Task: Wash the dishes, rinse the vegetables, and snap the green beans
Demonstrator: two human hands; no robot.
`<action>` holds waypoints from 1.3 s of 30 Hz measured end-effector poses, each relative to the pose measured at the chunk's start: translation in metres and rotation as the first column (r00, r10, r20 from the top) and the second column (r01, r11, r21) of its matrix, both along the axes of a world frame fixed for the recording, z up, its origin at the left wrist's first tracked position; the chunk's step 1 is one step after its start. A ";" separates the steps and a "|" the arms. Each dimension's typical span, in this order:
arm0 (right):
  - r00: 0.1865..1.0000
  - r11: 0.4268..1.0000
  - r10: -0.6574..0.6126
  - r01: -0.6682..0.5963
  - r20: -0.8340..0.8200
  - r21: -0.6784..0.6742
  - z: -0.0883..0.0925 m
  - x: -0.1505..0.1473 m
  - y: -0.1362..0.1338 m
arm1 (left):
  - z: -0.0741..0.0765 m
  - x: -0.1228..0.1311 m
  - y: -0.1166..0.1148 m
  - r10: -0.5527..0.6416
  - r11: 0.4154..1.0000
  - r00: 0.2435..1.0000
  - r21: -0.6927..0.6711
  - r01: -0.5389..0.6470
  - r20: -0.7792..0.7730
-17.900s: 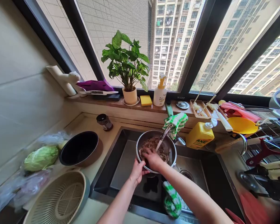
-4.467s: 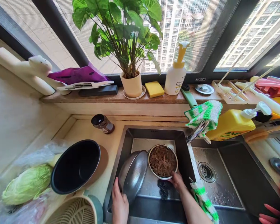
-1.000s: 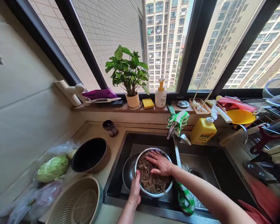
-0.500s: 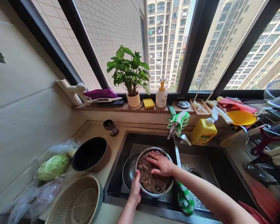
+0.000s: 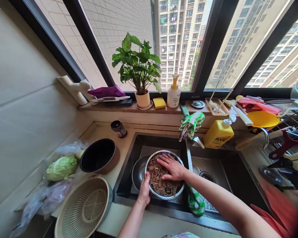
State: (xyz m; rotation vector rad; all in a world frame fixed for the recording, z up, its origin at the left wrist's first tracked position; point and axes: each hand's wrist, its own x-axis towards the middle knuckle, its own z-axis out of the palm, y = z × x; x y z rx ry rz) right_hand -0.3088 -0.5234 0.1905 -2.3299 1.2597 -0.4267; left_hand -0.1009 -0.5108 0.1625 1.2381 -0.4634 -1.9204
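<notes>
A round metal bowl [image 5: 167, 197], full of brown shredded strips [image 5: 157, 175], is in the left basin of the sink. My left hand [image 5: 144, 190] grips the bowl's left rim, thumb on top and the other fingers mostly hidden beneath. Palm down, my right hand [image 5: 173, 169] lies on the brown strips with its fingers stretched out and spread. What exactly the strips are, I cannot tell. A second metal bowl [image 5: 137, 172] sits partly under the full one, to its left.
Left of the sink are a black-lined pot [image 5: 98, 155], a beige strainer basket [image 5: 83, 211], a cabbage [image 5: 61, 168] and a dark jar [image 5: 118, 129]. The faucet [image 5: 183, 133] has a green-white cloth over it. A yellow soap bottle [image 5: 218, 134] stands behind the right basin [image 5: 223, 168].
The view has tilted slightly, so most things appear higher in the picture. Both hands keep nearly the same places on the bowl and the strips.
</notes>
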 end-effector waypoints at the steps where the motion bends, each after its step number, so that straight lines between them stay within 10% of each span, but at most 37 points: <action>1: 1.000 1.000 -0.001 0.001 -0.001 -0.009 0.000 0.000 0.000 | 0.001 0.000 0.000 0.003 1.000 1.000 -0.003 -0.002 0.005; 8: 0.991 0.986 -0.125 0.129 0.043 -0.104 0.009 0.001 -0.002 | 0.007 0.003 0.002 0.002 1.000 1.000 -0.016 -0.002 -0.005; 14: 0.999 0.995 0.030 -0.033 -0.033 -0.092 0.006 0.001 -0.009 | 0.014 0.003 0.003 0.012 1.000 1.000 0.001 -0.012 0.017; 39: 0.999 0.995 0.048 -0.048 0.002 -0.086 -0.003 0.001 -0.006 | 0.018 0.005 0.005 0.008 1.000 1.000 -0.011 -0.008 0.023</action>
